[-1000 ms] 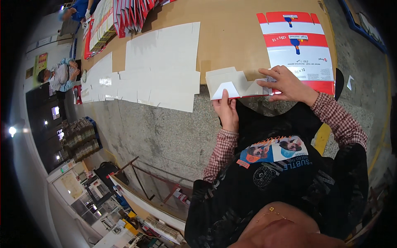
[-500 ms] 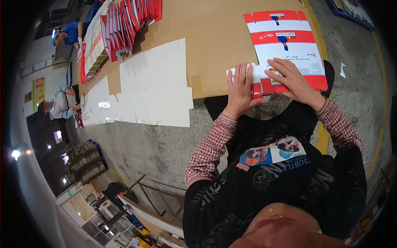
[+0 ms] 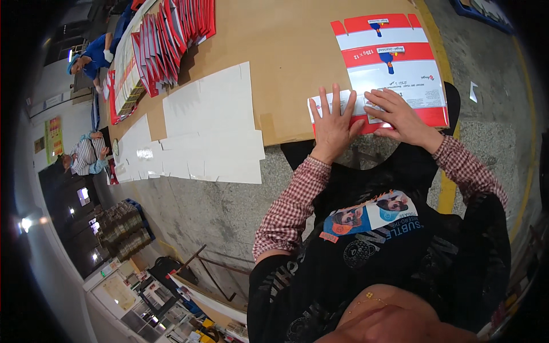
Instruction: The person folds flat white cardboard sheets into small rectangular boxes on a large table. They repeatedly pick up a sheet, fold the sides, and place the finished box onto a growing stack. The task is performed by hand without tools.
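Brown cardboard sheet (image 3: 286,63) covers the work surface, running from the far left down to the near edge in front of the person; grey speckled concrete floor (image 3: 189,200) below it, with a yellow painted line (image 3: 449,188) on the right. White flat die-cut blanks (image 3: 211,131) lie spread over the left part of the cardboard, their lower edge hanging past it over the floor. Farther back left, a row of red-and-white folded cartons (image 3: 171,40) stands packed on edge. Flat red-and-white carton blank (image 3: 394,68) lies printed side up at the near right edge of the cardboard, straight ahead of the person. Its near flap is folded over, white side up, under both hands. Left hand (image 3: 333,123) lies flat, palm down, fingers spread apart, pressing the folded flap at the carton's near left corner. Right hand (image 3: 397,117) lies flat just beside it, fingers straight and close together, pressing on the carton's lower edge. Neither hand grips anything. Two other people at the far left rim, one in blue (image 3: 97,54), one in stripes (image 3: 86,157). Small white paper scrap (image 3: 473,91) on the floor at right
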A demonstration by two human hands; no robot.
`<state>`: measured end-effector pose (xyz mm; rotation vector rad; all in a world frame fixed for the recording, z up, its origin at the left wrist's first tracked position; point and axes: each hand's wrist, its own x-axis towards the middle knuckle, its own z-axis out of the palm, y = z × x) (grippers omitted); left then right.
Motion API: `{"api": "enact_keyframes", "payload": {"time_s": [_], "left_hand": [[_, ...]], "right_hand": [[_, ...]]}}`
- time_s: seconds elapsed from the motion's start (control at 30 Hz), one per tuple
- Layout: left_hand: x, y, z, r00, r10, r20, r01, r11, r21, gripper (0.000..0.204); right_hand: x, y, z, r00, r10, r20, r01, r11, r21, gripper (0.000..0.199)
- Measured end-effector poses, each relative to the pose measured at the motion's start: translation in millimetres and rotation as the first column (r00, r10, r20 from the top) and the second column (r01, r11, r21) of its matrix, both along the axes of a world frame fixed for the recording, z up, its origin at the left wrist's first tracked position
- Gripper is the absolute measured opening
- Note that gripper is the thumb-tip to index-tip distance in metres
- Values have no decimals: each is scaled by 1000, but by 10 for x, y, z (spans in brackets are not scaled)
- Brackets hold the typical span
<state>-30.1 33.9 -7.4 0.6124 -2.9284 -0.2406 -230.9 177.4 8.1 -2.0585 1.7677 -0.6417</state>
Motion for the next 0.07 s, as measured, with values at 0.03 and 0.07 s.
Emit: {"api": "enact_keyframes", "payload": {"time_s": [0.03,0.07], "left_hand": [[-19,-9,-28,1000,5,-10,-5,1000,-21,69],[-33,-16,-76,1000,9,-22,-10,999,-41,69]], "right_hand": [[-51,14,-6,1000,21,21,-22,1000,17,67],[-88,17,-17,1000,20,11,-20,1000,12,67]]}}
